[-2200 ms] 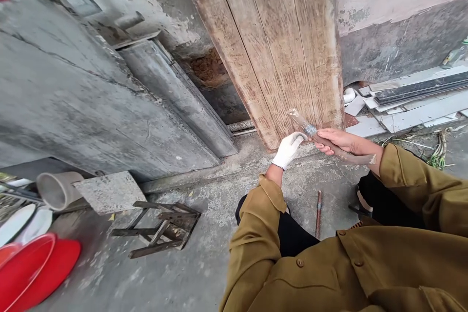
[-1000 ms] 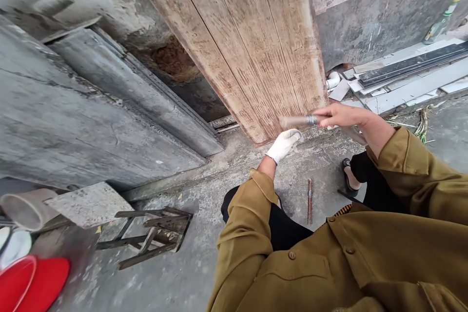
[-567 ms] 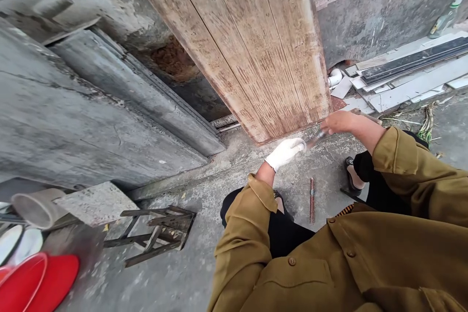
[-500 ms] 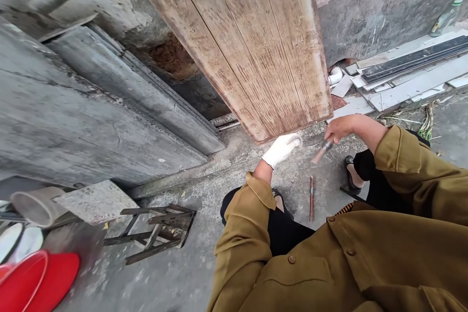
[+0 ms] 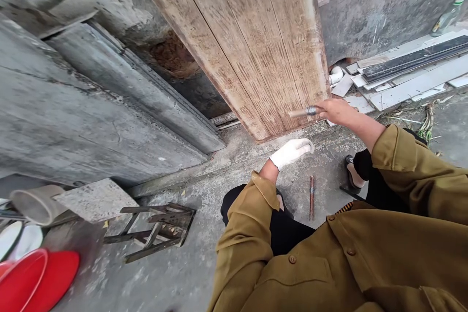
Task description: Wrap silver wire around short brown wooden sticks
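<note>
My right hand (image 5: pixel 334 109), bare, grips a short stick-like wooden tool (image 5: pixel 300 112) with silvery wire wound round its middle. The tool's pale far end is blurred and lies over the lower part of a worn plank door panel (image 5: pixel 263 58); I cannot tell whether it touches. My left hand (image 5: pixel 290 153) wears a white glove and hovers over the concrete just below the panel's bottom edge. Its fingers are curled together around something pale and rounded that I cannot make out. A similar reddish-brown wire-bound stick (image 5: pixel 312 198) rests on the ground between my feet.
A small wooden stool (image 5: pixel 157 229) is on the left, near a stone slab (image 5: pixel 98 200), a grey bucket (image 5: pixel 38 204) and red basins (image 5: pixel 54 278). Grey boards (image 5: pixel 120 87) lean at the left wall. White strips (image 5: pixel 413 83) and a glass bottle (image 5: pixel 448 17) line the right wall.
My right hand has raised the wire-bound tool up and to the left, from above the ground to over the panel. My gloved left hand has shifted slightly right and down.
</note>
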The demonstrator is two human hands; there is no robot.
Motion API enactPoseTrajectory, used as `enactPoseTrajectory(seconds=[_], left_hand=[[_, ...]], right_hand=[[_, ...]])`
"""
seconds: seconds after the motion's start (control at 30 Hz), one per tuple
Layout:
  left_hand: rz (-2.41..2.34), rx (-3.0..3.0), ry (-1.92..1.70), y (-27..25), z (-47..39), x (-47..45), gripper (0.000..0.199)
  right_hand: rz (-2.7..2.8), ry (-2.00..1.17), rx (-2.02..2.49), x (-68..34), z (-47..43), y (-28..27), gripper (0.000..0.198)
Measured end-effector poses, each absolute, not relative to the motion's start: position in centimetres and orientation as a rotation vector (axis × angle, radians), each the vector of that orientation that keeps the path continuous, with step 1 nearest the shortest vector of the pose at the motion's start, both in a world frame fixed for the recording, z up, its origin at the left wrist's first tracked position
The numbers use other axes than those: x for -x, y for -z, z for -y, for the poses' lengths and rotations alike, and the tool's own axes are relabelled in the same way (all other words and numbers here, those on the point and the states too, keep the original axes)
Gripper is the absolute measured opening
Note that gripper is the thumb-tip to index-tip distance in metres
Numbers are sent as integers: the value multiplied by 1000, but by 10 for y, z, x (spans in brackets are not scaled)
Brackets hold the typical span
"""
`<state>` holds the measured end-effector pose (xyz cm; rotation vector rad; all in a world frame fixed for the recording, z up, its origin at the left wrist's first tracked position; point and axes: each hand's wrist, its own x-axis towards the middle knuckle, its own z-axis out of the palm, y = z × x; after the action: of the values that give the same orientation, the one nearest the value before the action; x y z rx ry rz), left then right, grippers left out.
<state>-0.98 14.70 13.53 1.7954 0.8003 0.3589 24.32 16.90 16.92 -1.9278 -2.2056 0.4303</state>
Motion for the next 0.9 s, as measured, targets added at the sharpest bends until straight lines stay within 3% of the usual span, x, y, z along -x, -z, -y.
enactPoseTrajectory(seconds=[0.07, 0.17, 0.27, 0.33, 0.43, 0.57, 0.73, 0.83, 0.9], left_hand=[[-747, -1798, -319, -140, -149, 14, 16], [-720, -1772, -300, -140, -156, 24, 23], [-725, -1672, -365, -132, -166, 32, 32], [-765, -1576, -440, -125, -170, 33, 33], [-832, -1477, -529, -119, -171, 28, 31], [-737, -1441, -526, -118, -162, 19, 34], [-576, -1424, -360, -118, -154, 16, 43], [-540, -1410, -350, -117, -152, 14, 46], [-527, -1378, -387, -117, -152, 12, 46]], right_hand=[[2455, -492, 2054, -242, -168, -165, 37], [2799, -976, 1996, -248, -164, -165, 26], [2848, -1588, 1491, -256, -157, -174, 29], [2635, -1791, 1159, -261, -155, -185, 39], [2237, -1590, 1114, -266, -156, -199, 44], [1846, -1142, 1439, -269, -168, -194, 42], [1990, -656, 1944, -261, -176, -172, 48], [2350, -637, 2058, -252, -170, -169, 41], [2630, -881, 1992, -249, -165, -170, 35]])
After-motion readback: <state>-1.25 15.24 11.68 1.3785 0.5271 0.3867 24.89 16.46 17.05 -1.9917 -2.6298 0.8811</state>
